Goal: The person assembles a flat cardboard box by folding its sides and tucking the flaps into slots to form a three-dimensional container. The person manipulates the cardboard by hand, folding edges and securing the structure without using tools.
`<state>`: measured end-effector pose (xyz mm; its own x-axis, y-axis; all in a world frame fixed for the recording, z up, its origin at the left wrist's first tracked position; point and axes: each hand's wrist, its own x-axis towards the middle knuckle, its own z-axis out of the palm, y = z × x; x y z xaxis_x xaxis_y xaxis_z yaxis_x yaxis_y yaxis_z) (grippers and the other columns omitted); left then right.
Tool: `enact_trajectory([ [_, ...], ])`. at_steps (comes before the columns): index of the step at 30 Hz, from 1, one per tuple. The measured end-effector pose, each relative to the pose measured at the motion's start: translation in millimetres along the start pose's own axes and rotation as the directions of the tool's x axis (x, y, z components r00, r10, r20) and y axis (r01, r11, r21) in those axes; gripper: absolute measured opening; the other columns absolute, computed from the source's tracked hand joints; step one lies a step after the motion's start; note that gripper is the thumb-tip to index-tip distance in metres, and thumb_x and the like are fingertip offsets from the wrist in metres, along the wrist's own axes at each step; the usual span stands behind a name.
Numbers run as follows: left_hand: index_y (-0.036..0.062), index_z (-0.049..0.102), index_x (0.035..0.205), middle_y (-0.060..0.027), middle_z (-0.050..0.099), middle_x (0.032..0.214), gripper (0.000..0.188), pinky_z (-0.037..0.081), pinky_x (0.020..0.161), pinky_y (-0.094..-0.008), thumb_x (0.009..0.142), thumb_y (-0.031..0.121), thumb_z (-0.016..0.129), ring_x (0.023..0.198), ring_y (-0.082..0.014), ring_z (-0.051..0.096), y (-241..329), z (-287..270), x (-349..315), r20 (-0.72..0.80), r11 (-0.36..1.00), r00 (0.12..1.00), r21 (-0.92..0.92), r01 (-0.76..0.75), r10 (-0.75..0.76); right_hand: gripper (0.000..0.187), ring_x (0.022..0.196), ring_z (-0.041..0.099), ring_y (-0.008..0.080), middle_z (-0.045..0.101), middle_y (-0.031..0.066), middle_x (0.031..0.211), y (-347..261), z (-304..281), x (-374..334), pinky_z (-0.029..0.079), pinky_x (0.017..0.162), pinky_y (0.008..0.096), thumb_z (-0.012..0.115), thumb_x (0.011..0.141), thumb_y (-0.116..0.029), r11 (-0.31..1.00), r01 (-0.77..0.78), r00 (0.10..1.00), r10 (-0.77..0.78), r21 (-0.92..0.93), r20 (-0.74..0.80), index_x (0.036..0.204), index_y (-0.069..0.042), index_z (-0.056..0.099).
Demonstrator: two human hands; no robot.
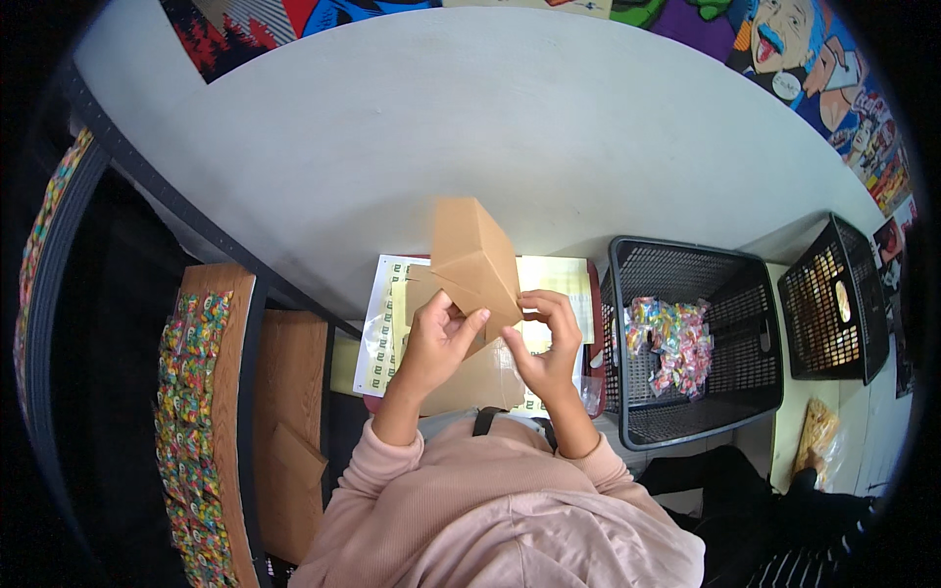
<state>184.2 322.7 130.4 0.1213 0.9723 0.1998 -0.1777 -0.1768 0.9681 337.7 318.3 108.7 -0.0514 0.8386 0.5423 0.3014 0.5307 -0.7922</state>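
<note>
A partly folded brown cardboard box (pixel 477 257) is held up in front of me, tilted, its flaps at the lower end. My left hand (pixel 436 338) grips its lower left side, thumb pressed near the flap. On the other side, my right hand (pixel 549 345) pinches the right edge with the fingertips, its thumb lower down. Beneath the box, more flat brown cardboard (pixel 475 382) lies on the table, over a white and yellow printed sheet (pixel 387 338). The hands hide part of the flaps.
To the right stands a black plastic crate (pixel 627 416) with several bright small packets (pixel 676 343); a second crate (pixel 833 294) is beyond it. Colourful packets (pixel 191 392) cover a wooden shelf at left, beside leaning cardboard (pixel 294 456). Another person's dark sleeve (pixel 814 500) reaches a clear bag (pixel 823 441).
</note>
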Motion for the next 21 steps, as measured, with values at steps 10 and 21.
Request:
enact_trajectory([
  [10, 0.0046, 0.057, 0.081, -0.0086, 0.050, 0.080, 0.014, 0.046, 0.064, -0.0332, 0.067, 0.004, 0.054, 0.075, -0.0257, 0.054, -2.4, -5.0, -33.1, 0.587, 0.475, 0.806, 0.688, -0.549, 0.081, 0.091, 0.122, 0.028, 0.0233, 0.029, 0.0136, 0.131, 34.1, -27.9, -1.0, 0.024, 0.098, 0.0350, 0.062, 0.068, -0.045, 0.623, -0.497, 0.867, 0.339, 0.604, 0.364, 0.134, -0.003, 0.015],
  [21, 0.0087, 0.042, 0.114, -0.0112, 0.046, 0.107, 0.053, 0.040, 0.083, -0.0366, 0.065, 0.012, 0.062, 0.101, -0.0253, 0.047, 0.0, -28.0, -0.8, 0.432, 0.689, 0.901, 0.642, -0.335, 0.036, 0.077, 0.114, 0.039, 0.0225, 0.038, 0.0116, 0.122, 9.3, -4.8, -0.7, 0.036, 0.093, 0.0352, 0.064, 0.061, 0.000, 0.751, -0.139, 0.977, 0.209, 0.646, -0.034, 0.128, -0.001, 0.026],
])
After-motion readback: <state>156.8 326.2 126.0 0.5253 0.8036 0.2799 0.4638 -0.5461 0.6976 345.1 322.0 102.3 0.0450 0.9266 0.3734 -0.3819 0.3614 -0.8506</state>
